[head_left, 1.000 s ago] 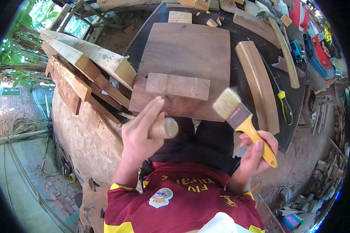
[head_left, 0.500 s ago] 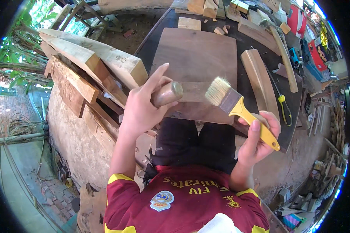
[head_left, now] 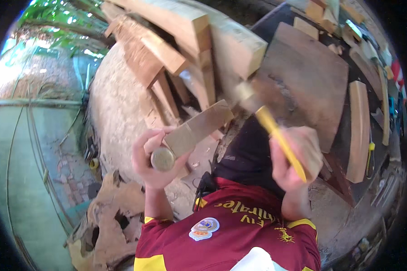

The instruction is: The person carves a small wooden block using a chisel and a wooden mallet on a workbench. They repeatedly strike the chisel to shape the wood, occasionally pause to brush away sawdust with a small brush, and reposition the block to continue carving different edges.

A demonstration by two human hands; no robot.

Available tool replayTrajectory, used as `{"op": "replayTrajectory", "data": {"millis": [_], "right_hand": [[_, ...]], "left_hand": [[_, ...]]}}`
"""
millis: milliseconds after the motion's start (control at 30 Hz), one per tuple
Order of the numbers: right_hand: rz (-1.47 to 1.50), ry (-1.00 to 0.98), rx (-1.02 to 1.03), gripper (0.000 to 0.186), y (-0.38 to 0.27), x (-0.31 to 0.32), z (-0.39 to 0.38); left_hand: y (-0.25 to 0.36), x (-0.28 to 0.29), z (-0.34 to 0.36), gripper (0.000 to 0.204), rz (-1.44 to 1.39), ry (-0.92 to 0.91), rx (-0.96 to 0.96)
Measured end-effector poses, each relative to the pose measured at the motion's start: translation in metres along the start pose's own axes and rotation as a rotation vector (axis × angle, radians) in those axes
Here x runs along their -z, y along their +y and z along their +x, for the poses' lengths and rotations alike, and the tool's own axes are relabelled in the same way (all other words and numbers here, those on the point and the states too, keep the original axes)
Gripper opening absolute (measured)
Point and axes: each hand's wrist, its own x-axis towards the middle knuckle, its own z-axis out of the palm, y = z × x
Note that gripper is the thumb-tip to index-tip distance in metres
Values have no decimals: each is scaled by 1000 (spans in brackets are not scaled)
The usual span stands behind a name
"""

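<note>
My left hand [head_left: 144, 158] is closed round a short wooden cylinder [head_left: 162, 159] and a small rectangular wood block [head_left: 199, 124], which slants up to the right. My right hand [head_left: 291, 158] grips a paintbrush [head_left: 274, 128] with a yellow handle; its bristle end is smeared by motion and lies just right of the block's upper end. Behind it is a square brown board [head_left: 303, 81], now with a dark mark showing on its surface.
Long timber pieces [head_left: 230, 36] lean in a pile at the upper left of the board. A dark bench [head_left: 359, 192] holds a curved wood piece [head_left: 358, 131], a yellow-handled screwdriver [head_left: 371, 151] and offcuts. A large rough stump [head_left: 101, 226] sits at the lower left.
The head view has swung left. My left hand has taken the block that lay on the board, along with the cylinder. My right hand has turned, carrying the brush beside the block.
</note>
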Motion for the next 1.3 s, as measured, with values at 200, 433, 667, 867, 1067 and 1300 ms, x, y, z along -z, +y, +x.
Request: {"op": "replayTrajectory", "data": {"millis": [200,433,667,867,1067,1300], "right_hand": [[504,-173,-211,11,-30,-20,8],[397,-117,-321,7,-22,-32,-4],[27,45,-239,5,-8,-44,-4],[445,-69,-435,8,-32,-42,-3],[218,173,-255,18,-13,19,-17],[-442,781,-389,14,-1,142,-92]], "left_hand": [[-11,-6,-15,47,-386,187,430],[-17,-4,-9,37,-534,222,967],[-25,-5,-18,36,-591,264,915],[-25,-16,-30,49,-431,203,476],[-29,5,-26,58,-389,159,80],[15,-51,35,56,-853,3,80]]}}
